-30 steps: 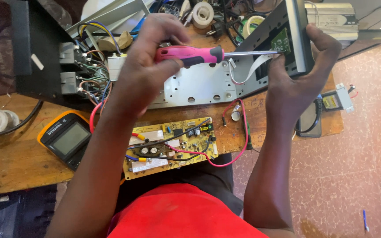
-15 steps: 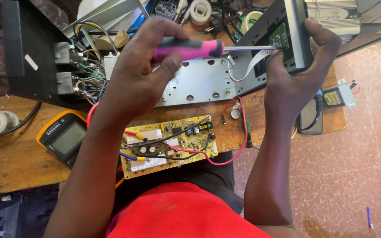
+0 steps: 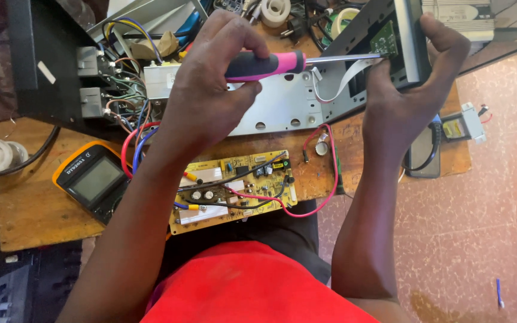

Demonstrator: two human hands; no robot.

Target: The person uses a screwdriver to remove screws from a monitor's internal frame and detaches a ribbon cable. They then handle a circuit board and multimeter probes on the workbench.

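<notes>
A: Screwdriver, pink and black handle, upper centre of frame: left hand clamped around the handle, metal shaft lying level, tip at the small green board.

B: Front panel, grey, upper right: right hand clamped on it, thumb over the top edge.

A: Yellow circuit board, centre, on the wooden surface. Red wire looped beside it.

B: Multimeter, orange-edged, left of that board.

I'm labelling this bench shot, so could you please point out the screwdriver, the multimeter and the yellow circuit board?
screwdriver (image 3: 264,64): head view, on its pink and black handle.
multimeter (image 3: 95,180): head view, on its grey screen.
yellow circuit board (image 3: 234,191): head view, mid-board among components.
</notes>
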